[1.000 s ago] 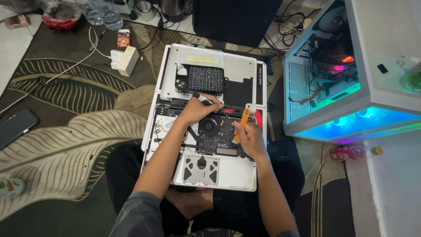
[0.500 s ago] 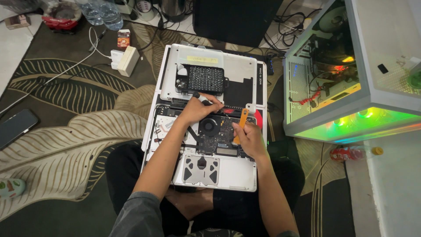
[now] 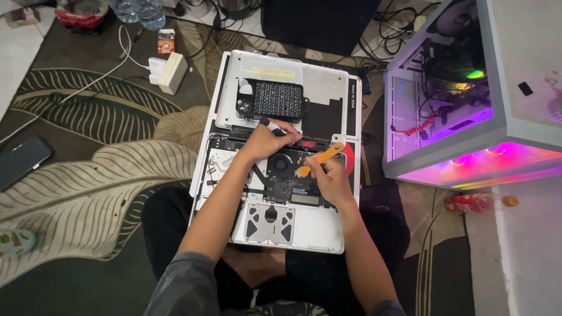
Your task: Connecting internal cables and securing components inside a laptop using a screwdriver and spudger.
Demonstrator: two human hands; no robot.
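Note:
An opened silver laptop [image 3: 319, 228] lies on my lap with its insides bared: a round fan [image 3: 283, 164], a circuit board and the underside of the trackpad. My left hand [image 3: 264, 140] rests at the laptop's top edge, shut on a small black-and-white screwdriver [image 3: 273, 126]. My right hand [image 3: 328, 175] holds an orange plastic pry tool [image 3: 322, 158], its tip down on the board beside the fan. Beyond the laptop lies its removed silver bottom cover [image 3: 316, 76], and a black perforated block [image 3: 275, 99] sits on it.
A glass-sided desktop computer case [image 3: 468, 105] glowing purple stands at the right. A white power adapter [image 3: 171, 71] with its cable, a dark phone [image 3: 22, 161], water bottles [image 3: 140, 10] and a red bottle [image 3: 468, 203] lie on the leaf-patterned carpet. A dark monitor [image 3: 319, 20] stands behind.
The case's lighting has gone from blue through green to purple. My hands have stayed in nearly the same place over the board.

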